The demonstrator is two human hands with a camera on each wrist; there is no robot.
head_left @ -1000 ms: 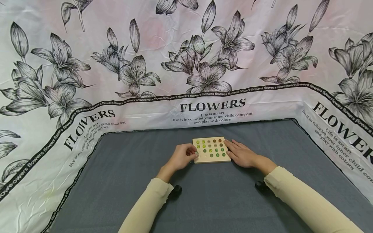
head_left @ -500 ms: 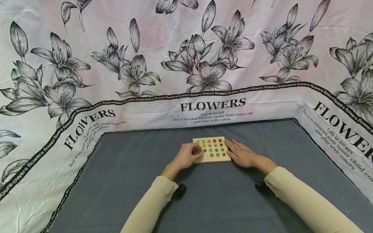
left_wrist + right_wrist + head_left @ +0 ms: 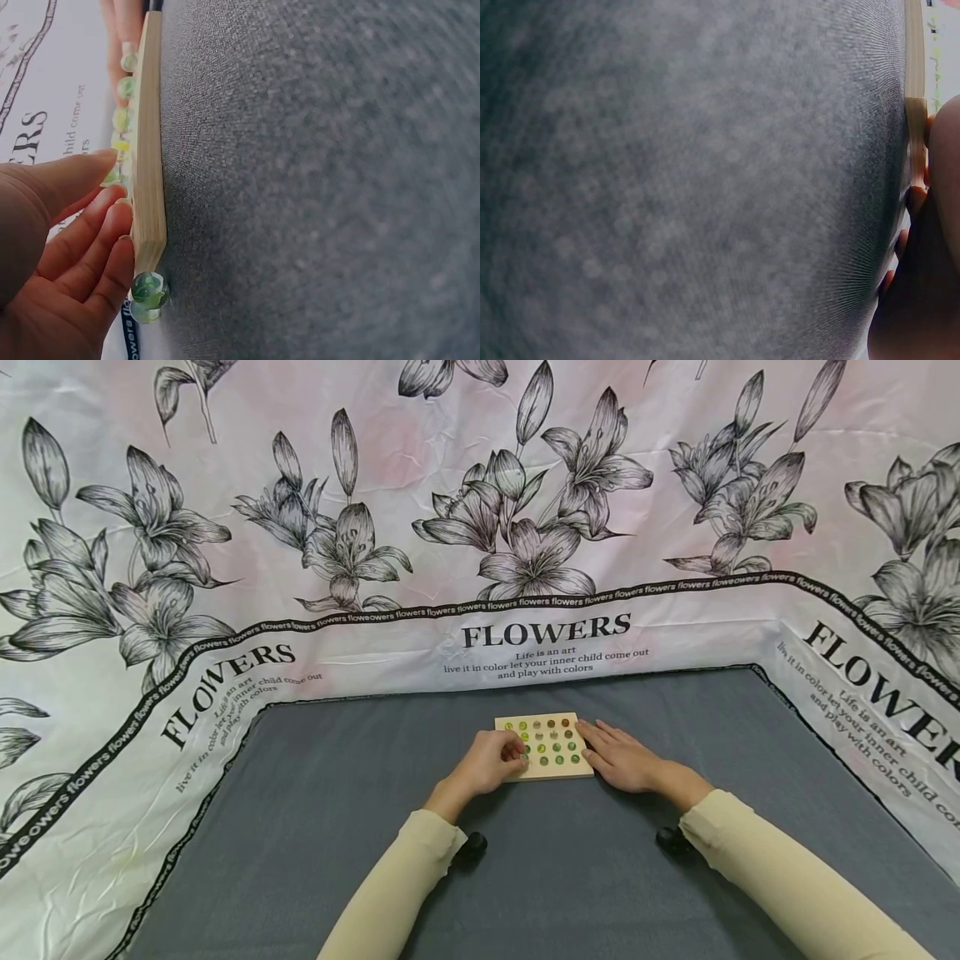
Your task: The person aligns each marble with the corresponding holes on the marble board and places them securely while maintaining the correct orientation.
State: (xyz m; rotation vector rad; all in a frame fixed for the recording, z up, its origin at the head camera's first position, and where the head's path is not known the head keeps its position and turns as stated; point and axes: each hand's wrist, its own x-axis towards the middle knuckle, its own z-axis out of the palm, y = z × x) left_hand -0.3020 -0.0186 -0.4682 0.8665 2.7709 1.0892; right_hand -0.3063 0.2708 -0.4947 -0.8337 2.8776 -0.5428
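A pale wooden board (image 3: pixel 555 772) with rows of glass marbles, green, yellow and brown, lies on the grey cloth. My left hand (image 3: pixel 487 762) is over its front left corner, thumb and fingertips pinching a green marble (image 3: pixel 112 177) close over the board's top. That hand covers part of the left side of the rows in the head view. My right hand (image 3: pixel 621 758) lies flat with straight fingers, its fingertips on the board's right edge. In the left wrist view, a green glass marble (image 3: pixel 150 290) sits by the board's left end, with another partly behind it.
The grey cloth (image 3: pixel 570 877) covers the table around the board. A white flower-printed sheet (image 3: pixel 360 660) rises behind it and along both sides. A black wrist device (image 3: pixel 471 847) shows under the left cuff, and another (image 3: pixel 671 840) by the right cuff.
My left hand has moved to the right along the board's front rows, carrying the green marble. The right hand and the board have stayed in place.
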